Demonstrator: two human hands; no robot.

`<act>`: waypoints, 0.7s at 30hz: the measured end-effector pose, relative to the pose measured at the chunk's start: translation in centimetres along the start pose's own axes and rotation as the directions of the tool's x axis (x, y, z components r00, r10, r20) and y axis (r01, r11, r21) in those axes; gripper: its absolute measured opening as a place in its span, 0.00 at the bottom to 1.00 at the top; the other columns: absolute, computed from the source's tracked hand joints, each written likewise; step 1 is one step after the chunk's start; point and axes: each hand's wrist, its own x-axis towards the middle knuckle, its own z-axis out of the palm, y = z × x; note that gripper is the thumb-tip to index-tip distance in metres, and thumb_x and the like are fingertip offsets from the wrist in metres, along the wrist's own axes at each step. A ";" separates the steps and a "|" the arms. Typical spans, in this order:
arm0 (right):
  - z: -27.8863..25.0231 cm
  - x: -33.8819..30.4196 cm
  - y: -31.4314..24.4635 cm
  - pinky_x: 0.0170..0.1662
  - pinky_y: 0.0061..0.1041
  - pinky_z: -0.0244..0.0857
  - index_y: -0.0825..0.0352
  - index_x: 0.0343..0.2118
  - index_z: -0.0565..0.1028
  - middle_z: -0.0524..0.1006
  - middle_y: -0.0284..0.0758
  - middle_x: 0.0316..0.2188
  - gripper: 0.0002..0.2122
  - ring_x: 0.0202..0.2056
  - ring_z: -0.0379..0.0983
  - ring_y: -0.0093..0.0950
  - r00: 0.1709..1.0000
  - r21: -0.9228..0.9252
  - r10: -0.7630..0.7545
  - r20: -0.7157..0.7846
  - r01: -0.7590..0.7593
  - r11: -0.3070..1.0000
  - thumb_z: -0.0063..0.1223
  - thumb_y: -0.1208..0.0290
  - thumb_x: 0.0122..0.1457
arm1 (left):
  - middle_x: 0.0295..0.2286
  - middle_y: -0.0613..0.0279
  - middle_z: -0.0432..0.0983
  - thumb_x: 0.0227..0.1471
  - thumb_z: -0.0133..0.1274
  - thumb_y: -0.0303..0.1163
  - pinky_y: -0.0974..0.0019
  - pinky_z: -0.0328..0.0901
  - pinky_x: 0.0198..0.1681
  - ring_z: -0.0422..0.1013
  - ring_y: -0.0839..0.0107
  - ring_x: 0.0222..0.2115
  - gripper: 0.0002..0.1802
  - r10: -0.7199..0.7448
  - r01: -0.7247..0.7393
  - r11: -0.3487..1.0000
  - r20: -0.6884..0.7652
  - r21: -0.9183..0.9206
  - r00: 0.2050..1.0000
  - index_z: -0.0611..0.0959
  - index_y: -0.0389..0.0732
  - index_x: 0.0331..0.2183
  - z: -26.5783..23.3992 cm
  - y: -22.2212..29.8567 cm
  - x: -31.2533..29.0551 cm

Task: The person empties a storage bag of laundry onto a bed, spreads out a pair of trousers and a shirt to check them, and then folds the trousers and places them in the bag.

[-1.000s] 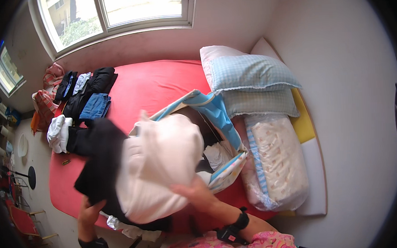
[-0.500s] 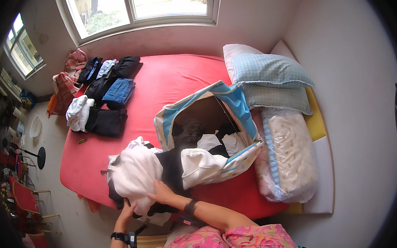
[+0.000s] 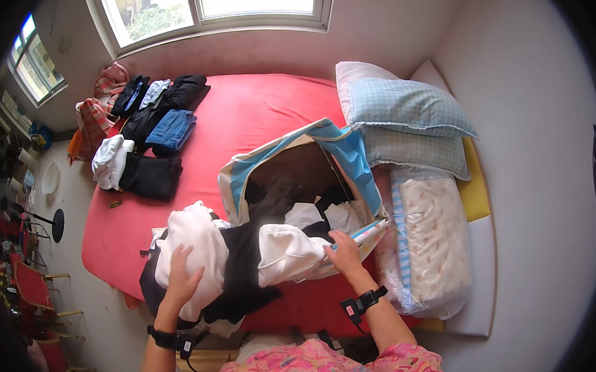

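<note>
A heap of clothes lies along the near edge of the bed, with a pale white garment [image 3: 208, 248] on its left side. My left hand [image 3: 183, 276] is over this garment with its fingers spread, holding nothing. Beside it, a black garment [image 3: 240, 263] and a white sweatshirt-like piece [image 3: 285, 255] hang over the near side of a blue and white fabric storage box [image 3: 354, 157]. At the box's near right rim is my right hand [image 3: 345, 254], fingers apart; whether the fingertips touch the rim or the cloth is hard to tell. More white and dark clothes lie inside the box.
Folded clothes, among them jeans [image 3: 172, 129] and a black stack [image 3: 150, 177], sit on the far left of the red-sheeted bed [image 3: 253, 104]. Pillows [image 3: 408, 106] and a plastic-wrapped bedding bundle [image 3: 435, 239] line the right side. Red chairs [image 3: 34, 286] stand on the left floor.
My right hand has left the pale garment and moved right to the box's rim. My left hand has lifted up onto the garment, its fingers now spread. The view has shifted slightly.
</note>
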 end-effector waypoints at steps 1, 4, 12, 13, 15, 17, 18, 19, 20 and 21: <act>0.4 -0.6 0.4 0.44 0.35 0.61 0.67 0.34 0.75 0.74 0.44 0.34 0.14 0.36 0.71 0.39 1.000 0.005 0.007 0.001 -0.007 1.000 0.55 0.66 0.45 | 0.51 0.42 0.54 0.42 0.55 0.31 0.58 0.49 0.56 0.52 0.48 0.53 0.31 0.054 -0.042 0.989 0.081 -0.144 0.995 0.66 0.38 0.49 0.9 1.5 2.4; 1.2 -2.6 0.3 0.32 0.35 0.59 0.63 0.17 0.75 0.73 0.36 0.19 0.10 0.28 0.68 0.36 0.965 -0.044 -0.030 0.259 0.042 0.998 0.53 0.62 0.46 | 0.52 0.42 0.53 0.44 0.56 0.35 0.58 0.50 0.56 0.51 0.49 0.54 0.32 0.220 -0.183 0.971 0.274 -0.152 0.936 0.65 0.39 0.50 4.5 5.7 8.9; 0.0 -6.9 -0.4 0.36 0.33 0.59 0.64 0.17 0.76 0.74 0.34 0.20 0.10 0.28 0.69 0.35 0.962 0.094 0.128 0.242 -0.155 0.983 0.55 0.63 0.45 | 0.53 0.23 0.37 0.31 0.65 0.50 0.59 0.55 0.54 0.53 0.38 0.52 0.65 -0.153 -0.027 0.952 0.551 0.304 0.820 0.39 0.37 0.58 17.5 4.0 17.9; 0.2 -6.3 -0.1 0.39 0.35 0.60 0.66 0.24 0.76 0.75 0.38 0.23 0.11 0.30 0.69 0.38 0.924 0.064 0.173 0.342 -0.207 0.976 0.56 0.62 0.45 | 0.52 0.21 0.33 0.28 0.65 0.51 0.60 0.57 0.52 0.57 0.37 0.49 0.70 -0.248 0.007 0.918 0.561 0.397 0.790 0.34 0.36 0.57 18.5 3.6 18.1; 1.1 -4.2 0.5 0.43 0.36 0.59 0.66 0.31 0.74 0.74 0.42 0.29 0.15 0.34 0.69 0.40 0.866 0.075 0.335 0.370 -0.388 0.919 0.57 0.61 0.45 | 0.50 0.22 0.47 0.27 0.65 0.50 0.61 0.63 0.46 0.65 0.40 0.42 0.73 -0.319 0.010 0.862 0.527 0.507 0.787 0.27 0.33 0.55 20.9 3.1 18.1; 1.9 -1.5 1.6 0.50 0.38 0.56 0.67 0.46 0.64 0.67 0.52 0.41 0.29 0.44 0.64 0.46 0.785 0.114 0.457 0.418 -0.544 0.831 0.60 0.59 0.43 | 0.46 0.26 0.56 0.29 0.64 0.47 0.60 0.64 0.44 0.67 0.43 0.41 0.71 -0.378 0.093 0.886 0.590 0.455 0.713 0.27 0.31 0.54 21.0 2.6 18.6; 2.1 0.2 2.3 0.53 0.38 0.54 0.67 0.54 0.57 0.62 0.57 0.48 0.37 0.50 0.60 0.49 0.784 0.136 0.446 0.431 -0.545 0.827 0.62 0.58 0.41 | 0.41 0.30 0.66 0.30 0.62 0.45 0.60 0.65 0.41 0.69 0.46 0.39 0.69 -0.419 0.180 0.897 0.645 0.404 0.639 0.27 0.29 0.54 20.7 2.8 18.9; 2.8 1.9 2.7 0.54 0.39 0.53 0.64 0.56 0.51 0.53 0.59 0.52 0.44 0.53 0.54 0.52 0.717 0.078 0.478 0.507 -0.591 0.803 0.64 0.57 0.37 | 0.30 0.38 0.73 0.31 0.59 0.40 0.60 0.66 0.37 0.71 0.50 0.34 0.57 -0.345 0.105 0.906 0.572 0.410 0.745 0.46 0.23 0.54 20.7 2.4 18.3; 3.3 3.3 3.3 0.56 0.40 0.51 0.62 0.59 0.45 0.45 0.60 0.56 0.51 0.56 0.47 0.55 0.641 0.006 0.516 0.568 -0.630 0.776 0.67 0.56 0.33 | 0.30 0.38 0.73 0.31 0.59 0.40 0.60 0.66 0.37 0.71 0.50 0.34 0.57 -0.343 0.106 0.908 0.576 0.405 0.742 0.46 0.23 0.54 20.4 2.6 18.5; 4.0 4.2 4.2 0.56 0.40 0.51 0.62 0.59 0.45 0.45 0.60 0.56 0.51 0.56 0.47 0.55 0.638 0.002 0.518 0.570 -0.631 0.776 0.67 0.56 0.33 | 0.30 0.37 0.73 0.30 0.58 0.39 0.61 0.66 0.37 0.71 0.50 0.34 0.48 -0.311 0.101 0.932 0.627 0.347 0.714 0.56 0.22 0.50 19.8 2.9 18.7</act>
